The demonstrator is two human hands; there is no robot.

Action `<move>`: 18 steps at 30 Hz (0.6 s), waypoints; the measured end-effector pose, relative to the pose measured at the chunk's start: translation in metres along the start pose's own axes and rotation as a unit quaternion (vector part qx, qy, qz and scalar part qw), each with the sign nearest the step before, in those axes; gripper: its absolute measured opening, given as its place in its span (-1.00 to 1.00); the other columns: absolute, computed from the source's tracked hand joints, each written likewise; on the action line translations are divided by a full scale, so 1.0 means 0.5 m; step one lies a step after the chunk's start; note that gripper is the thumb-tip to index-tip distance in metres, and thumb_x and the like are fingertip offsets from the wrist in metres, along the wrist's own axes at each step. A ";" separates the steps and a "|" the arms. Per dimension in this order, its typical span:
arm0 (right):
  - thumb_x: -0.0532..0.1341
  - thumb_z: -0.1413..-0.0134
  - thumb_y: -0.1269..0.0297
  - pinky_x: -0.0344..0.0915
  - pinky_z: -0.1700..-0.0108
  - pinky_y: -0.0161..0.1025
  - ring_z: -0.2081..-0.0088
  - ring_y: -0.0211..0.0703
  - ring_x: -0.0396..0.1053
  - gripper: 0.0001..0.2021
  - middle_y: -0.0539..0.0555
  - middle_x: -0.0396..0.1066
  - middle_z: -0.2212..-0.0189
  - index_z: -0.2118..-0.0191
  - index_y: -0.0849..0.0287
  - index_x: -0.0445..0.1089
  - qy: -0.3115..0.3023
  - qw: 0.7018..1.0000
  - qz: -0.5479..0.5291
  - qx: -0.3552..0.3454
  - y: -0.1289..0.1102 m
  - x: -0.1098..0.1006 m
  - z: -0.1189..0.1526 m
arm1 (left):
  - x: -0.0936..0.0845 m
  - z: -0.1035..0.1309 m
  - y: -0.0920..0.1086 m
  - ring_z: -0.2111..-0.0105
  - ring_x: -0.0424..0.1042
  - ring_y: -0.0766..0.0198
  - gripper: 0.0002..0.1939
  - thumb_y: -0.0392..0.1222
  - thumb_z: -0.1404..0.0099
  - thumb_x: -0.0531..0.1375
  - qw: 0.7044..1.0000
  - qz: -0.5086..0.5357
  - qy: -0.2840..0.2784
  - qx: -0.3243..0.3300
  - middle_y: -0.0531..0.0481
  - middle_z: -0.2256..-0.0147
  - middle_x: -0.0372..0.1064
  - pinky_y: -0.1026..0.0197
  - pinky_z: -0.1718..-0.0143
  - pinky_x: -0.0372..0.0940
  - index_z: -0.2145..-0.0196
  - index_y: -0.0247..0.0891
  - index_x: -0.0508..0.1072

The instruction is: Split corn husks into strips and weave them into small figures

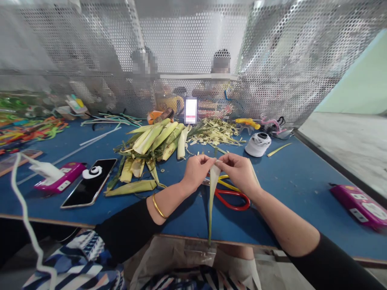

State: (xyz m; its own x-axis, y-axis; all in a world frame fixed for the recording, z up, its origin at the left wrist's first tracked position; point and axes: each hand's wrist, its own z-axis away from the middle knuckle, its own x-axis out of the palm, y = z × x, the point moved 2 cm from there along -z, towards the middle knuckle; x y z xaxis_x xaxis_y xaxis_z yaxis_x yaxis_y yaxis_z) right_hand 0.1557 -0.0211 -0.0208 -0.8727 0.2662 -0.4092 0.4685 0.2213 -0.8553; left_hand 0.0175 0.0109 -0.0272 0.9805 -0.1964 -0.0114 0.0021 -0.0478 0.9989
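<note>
Both of my hands meet over the middle of the blue table. My left hand (198, 171) pinches the top of a pale green husk strip (213, 185), which hangs down past the table's front edge. Against it, my right hand (237, 169) pinches the same top end, its fingertips close to the left ones. A second narrow husk piece shows beside the right palm. Beneath the hands lie scissors with red handles (232, 200) and a yellow-handled tool (226, 183). Left of my hands is a pile of corn husks (157, 139).
Husk scraps (216, 131) lie behind my hands, with a white roll (258, 145) to their right. A phone (90, 183) and purple packs (62, 177) are at left, another purple pack (359, 205) far right. Beyond the perforated screen (193, 40) are people.
</note>
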 end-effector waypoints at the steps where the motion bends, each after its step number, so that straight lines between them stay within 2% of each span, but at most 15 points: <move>1: 0.23 0.03 0.11 0.14 0.47 -0.30 0.54 -0.26 0.21 -0.78 -0.02 0.33 0.60 0.49 0.17 0.37 0.004 0.999 0.021 -0.025 -0.007 -0.001 0.002 | 0.000 0.000 -0.001 0.64 0.24 0.38 -0.79 -0.15 -0.13 0.23 1.000 -0.003 0.003 0.002 0.10 0.64 0.31 0.32 0.60 0.19 0.59 -0.28 0.42; 5: 0.18 -0.01 0.21 0.19 0.40 -0.29 0.48 -0.24 0.26 -0.84 0.00 0.35 0.56 0.51 0.14 0.34 0.023 0.989 0.079 -0.120 -0.028 -0.002 0.009 | -0.004 -0.003 -0.002 0.65 0.19 0.41 -0.77 -0.14 -0.13 0.23 0.999 -0.025 0.011 0.024 0.12 0.68 0.25 0.34 0.60 0.12 0.60 -0.28 0.41; 8: 0.22 0.04 0.14 0.17 0.45 -0.29 0.53 -0.25 0.23 -0.82 -0.03 0.32 0.59 0.47 0.14 0.34 0.017 0.997 0.038 -0.060 -0.019 0.006 0.007 | -0.007 -0.005 -0.005 0.64 0.20 0.40 -0.77 -0.11 -0.13 0.23 0.999 -0.027 0.025 0.025 0.11 0.66 0.28 0.34 0.59 0.12 0.58 -0.28 0.43; 11: 0.25 0.12 0.09 0.14 0.50 -0.30 0.56 -0.26 0.21 -0.78 -0.05 0.31 0.62 0.51 0.14 0.31 0.001 1.000 -0.021 0.012 -0.003 0.014 0.004 | -0.005 -0.003 -0.008 0.64 0.25 0.38 -0.77 -0.10 -0.15 0.23 1.000 -0.007 0.024 -0.009 0.09 0.63 0.32 0.33 0.59 0.18 0.56 -0.28 0.43; 15: 0.22 0.12 0.11 0.10 0.50 -0.30 0.57 -0.26 0.20 -0.78 -0.05 0.31 0.65 0.54 0.15 0.31 0.039 0.999 -0.018 0.030 0.000 0.011 0.004 | 0.005 0.004 -0.007 0.65 0.29 0.37 -0.73 -0.07 -0.22 0.19 0.998 0.029 -0.014 -0.054 0.10 0.63 0.32 0.32 0.60 0.23 0.55 -0.26 0.40; 18: 0.22 0.10 0.11 0.10 0.50 -0.30 0.57 -0.26 0.21 -0.79 -0.05 0.32 0.63 0.52 0.16 0.34 0.051 0.998 -0.008 0.027 0.001 0.008 0.005 | 0.009 0.010 -0.005 0.68 0.28 0.39 -0.73 -0.10 -0.26 0.15 0.996 0.041 -0.021 -0.075 0.13 0.64 0.30 0.34 0.62 0.23 0.54 -0.25 0.37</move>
State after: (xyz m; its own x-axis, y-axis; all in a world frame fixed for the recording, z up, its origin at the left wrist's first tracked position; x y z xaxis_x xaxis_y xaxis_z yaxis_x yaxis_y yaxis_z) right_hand 0.1520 -0.0223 -0.0234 -0.8600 0.3584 -0.3633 0.4444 0.1759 -0.8784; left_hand 0.0210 0.0051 -0.0301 0.9695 -0.2345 0.0707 -0.0443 0.1159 0.9923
